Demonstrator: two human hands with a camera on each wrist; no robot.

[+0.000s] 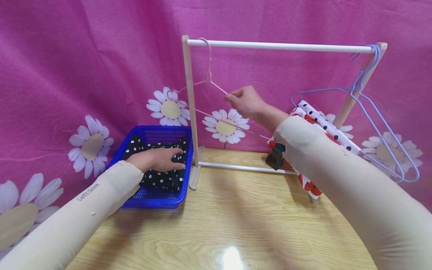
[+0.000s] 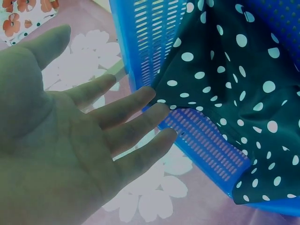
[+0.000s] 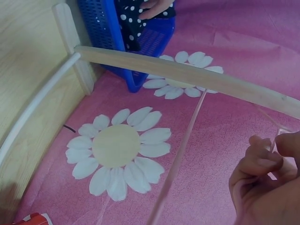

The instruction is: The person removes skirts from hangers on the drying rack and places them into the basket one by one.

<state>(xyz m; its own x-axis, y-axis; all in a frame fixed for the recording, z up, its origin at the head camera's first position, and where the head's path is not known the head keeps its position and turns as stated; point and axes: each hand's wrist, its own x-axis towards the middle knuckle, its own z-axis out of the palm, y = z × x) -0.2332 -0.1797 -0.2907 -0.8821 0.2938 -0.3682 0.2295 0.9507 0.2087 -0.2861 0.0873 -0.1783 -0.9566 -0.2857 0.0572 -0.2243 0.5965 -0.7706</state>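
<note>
In the head view my right hand [image 1: 248, 102] pinches the sloping shoulder of a pink hanger [image 1: 219, 88], whose hook loops over the left end of the rack's white rail [image 1: 270, 45]. The right wrist view shows the same hand [image 3: 267, 173] with curled fingers on the hanger's wire [image 3: 180, 154]. My left hand [image 1: 162, 159] is over the blue basket [image 1: 187, 180], above a black cloth with white dots [image 1: 162, 180]. Its fingers look spread and relaxed in the left wrist view, beside the dotted cloth [image 2: 225, 79], with nothing in the palm.
Purple-blue hangers [image 1: 362, 80] hang at the rack's right end, with white cloth with black dots and red patterns [image 1: 329, 125] on one. The rack's wooden left post [image 1: 190, 101] stands beside the basket. A pink flowered curtain [image 1: 118, 56] backs the wooden table [image 1: 216, 225].
</note>
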